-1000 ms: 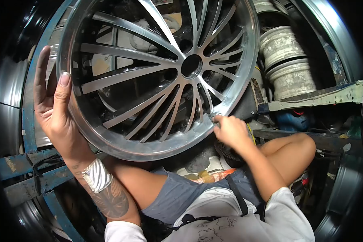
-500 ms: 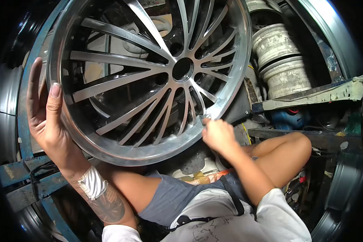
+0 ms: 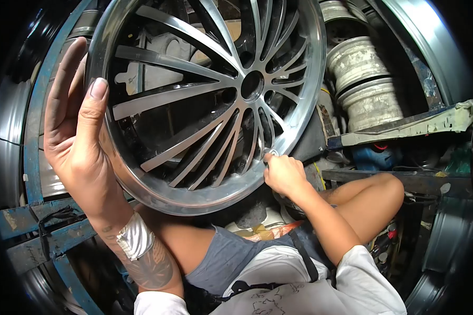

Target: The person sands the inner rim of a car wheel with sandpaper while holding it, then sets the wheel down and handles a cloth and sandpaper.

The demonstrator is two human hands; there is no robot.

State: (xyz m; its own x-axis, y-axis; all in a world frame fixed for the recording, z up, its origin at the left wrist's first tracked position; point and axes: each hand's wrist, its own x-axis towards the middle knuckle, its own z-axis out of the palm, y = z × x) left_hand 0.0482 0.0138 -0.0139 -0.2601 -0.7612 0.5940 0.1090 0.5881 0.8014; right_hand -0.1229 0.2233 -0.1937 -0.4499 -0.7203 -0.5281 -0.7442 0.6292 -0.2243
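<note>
A large multi-spoke alloy wheel (image 3: pixel 183 202) with a shiny lip leans tilted in front of me, its hub hole facing me. At its left edge, my left hand (image 3: pixel 81 136) is raised with fingers and thumb stretched out, the palm side against the rim. My right hand (image 3: pixel 288 176) is closed at the lower right of the lip, fingertips pressed to the inner rim near the spoke ends. A small pale bit shows at those fingertips, too hidden to name.
Dusty, worn wheels (image 3: pixel 370 105) are stacked at the right, behind a ledge with peeling tape (image 3: pixel 404 126). A blue metal frame (image 3: pixel 34 157) runs down the left. My bent leg (image 3: pixel 370 197) is below right. A blue object (image 3: pixel 376 157) sits under the ledge.
The wheel has shifted right and slightly turned. My left hand has moved right and up along with its edge. My right hand stays near the same spot on the lip.
</note>
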